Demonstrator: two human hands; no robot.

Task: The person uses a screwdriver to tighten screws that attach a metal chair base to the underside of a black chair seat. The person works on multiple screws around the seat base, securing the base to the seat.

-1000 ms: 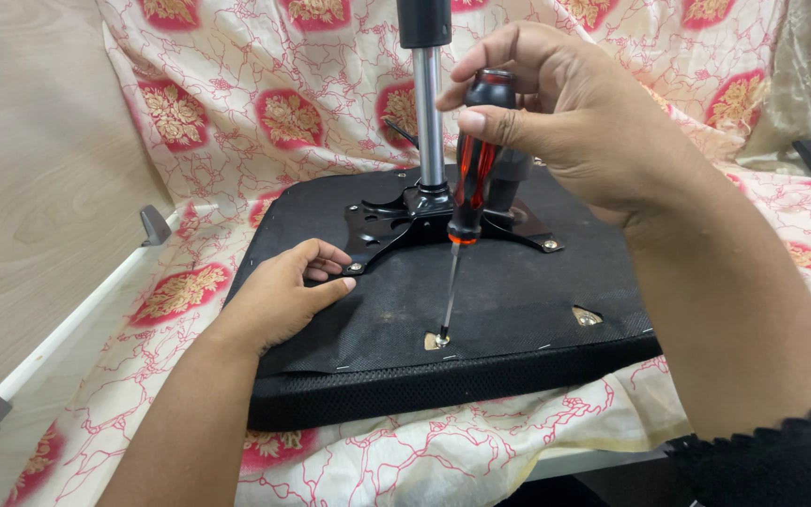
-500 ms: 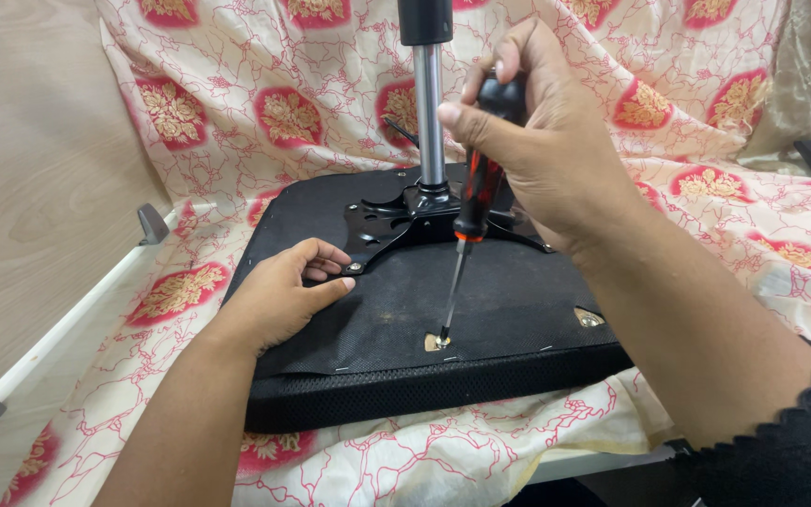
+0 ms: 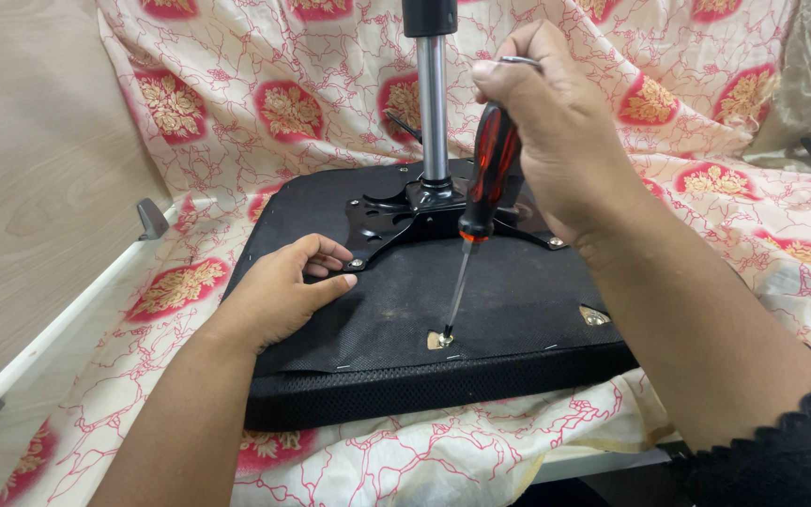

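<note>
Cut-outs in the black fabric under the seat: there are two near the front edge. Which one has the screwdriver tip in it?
The middle cut-out: the screwdriver in the right hand ends there. The right-edge cut-out has no tool.

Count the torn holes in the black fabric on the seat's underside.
2: one hole near the front edge, where the screwdriver tip sits; another hole toward the right edge. The right hand may hide others.

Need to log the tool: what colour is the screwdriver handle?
Red and black, on the screwdriver in the right hand; head view.
</note>
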